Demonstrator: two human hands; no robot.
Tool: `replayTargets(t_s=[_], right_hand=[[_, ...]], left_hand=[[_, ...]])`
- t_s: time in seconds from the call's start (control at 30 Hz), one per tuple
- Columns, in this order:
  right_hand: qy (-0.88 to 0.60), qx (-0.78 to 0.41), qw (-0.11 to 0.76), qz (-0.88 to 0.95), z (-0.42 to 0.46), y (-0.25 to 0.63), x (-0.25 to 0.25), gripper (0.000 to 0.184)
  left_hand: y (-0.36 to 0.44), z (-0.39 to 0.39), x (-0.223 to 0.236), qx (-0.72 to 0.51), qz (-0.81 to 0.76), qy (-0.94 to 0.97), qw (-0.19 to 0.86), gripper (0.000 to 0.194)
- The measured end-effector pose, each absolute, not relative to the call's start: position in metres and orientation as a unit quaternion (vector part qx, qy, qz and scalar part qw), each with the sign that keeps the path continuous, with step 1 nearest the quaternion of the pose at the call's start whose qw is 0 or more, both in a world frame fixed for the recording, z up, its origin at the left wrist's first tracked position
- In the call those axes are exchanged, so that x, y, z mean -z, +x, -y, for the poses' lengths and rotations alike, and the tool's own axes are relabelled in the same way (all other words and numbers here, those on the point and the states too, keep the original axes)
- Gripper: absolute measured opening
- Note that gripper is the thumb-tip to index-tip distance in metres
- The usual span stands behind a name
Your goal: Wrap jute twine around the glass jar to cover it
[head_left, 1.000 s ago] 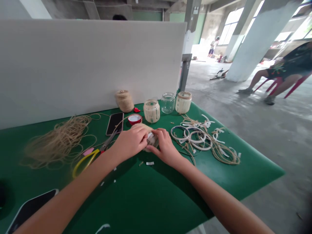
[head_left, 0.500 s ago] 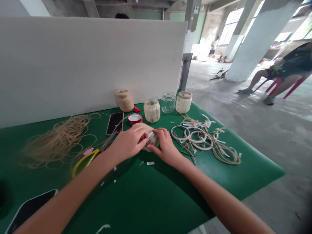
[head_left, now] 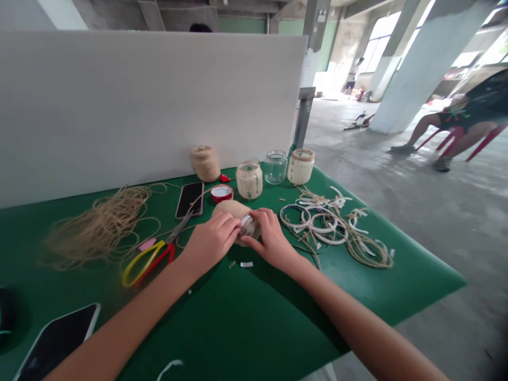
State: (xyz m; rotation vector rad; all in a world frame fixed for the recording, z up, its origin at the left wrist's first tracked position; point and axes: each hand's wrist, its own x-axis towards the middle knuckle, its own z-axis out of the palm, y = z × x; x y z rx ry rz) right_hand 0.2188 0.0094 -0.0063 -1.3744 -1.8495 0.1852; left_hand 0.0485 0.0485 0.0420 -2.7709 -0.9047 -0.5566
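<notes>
Green worktable (head_left: 238,323) | twine-wrapped jar (head_left: 234,211) betw. hands | L hand (head_left: 210,241) curled on it | R hand (head_left: 272,233) pinching white strip (head_left: 246,220)

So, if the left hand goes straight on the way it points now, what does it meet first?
The left hand would meet the twine-wrapped jar first; its fingertips already seem to touch it.

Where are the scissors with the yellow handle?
In the head view, the scissors lie on the green table, by the left hand, below a phone.

Rough jute twine (head_left: 229,209); smooth glass jar (head_left: 275,167); glossy tabletop (head_left: 238,317), probably plastic.
</notes>
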Motion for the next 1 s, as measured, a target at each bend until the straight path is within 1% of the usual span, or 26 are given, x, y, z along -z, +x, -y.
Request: replayTargets(t_s=[0.1, 0.17, 0.33, 0.4, 0.6, 0.8, 1.0], right_hand=[[-0.545, -0.073, 0.403, 0.732, -0.009, 0.218, 0.006, 0.05], [-0.539, -0.077, 0.405, 0.735, -0.008, 0.217, 0.005, 0.049], [-0.506, -0.07, 0.398, 0.762, -0.004, 0.212, 0.003, 0.055], [-0.499, -0.072, 0.393, 0.769, -0.002, 0.21, 0.002, 0.056], [-0.497, -0.072, 0.384, 0.775, 0.0, 0.209, 0.002, 0.058], [-0.486, -0.065, 0.397, 0.776, -0.001, 0.208, 0.005, 0.067], [-0.472, -0.049, 0.406, 0.781, -0.002, 0.207, 0.008, 0.068]], left_hand=[[0.046, -0.045, -0.039, 0.191, 0.292, -0.931, 0.105, 0.022], [0.042, -0.044, -0.039, 0.196, 0.285, -0.933, 0.099, 0.021], [0.031, -0.039, -0.038, 0.219, 0.311, -0.925, 0.009, 0.015], [0.029, -0.038, -0.035, 0.235, 0.325, -0.916, -0.012, 0.014], [0.031, -0.036, -0.026, 0.268, 0.324, -0.907, 0.013, 0.015], [0.032, -0.036, -0.028, 0.272, 0.332, -0.903, 0.012, 0.016], [0.034, -0.041, -0.036, 0.237, 0.325, -0.915, 0.034, 0.016]])
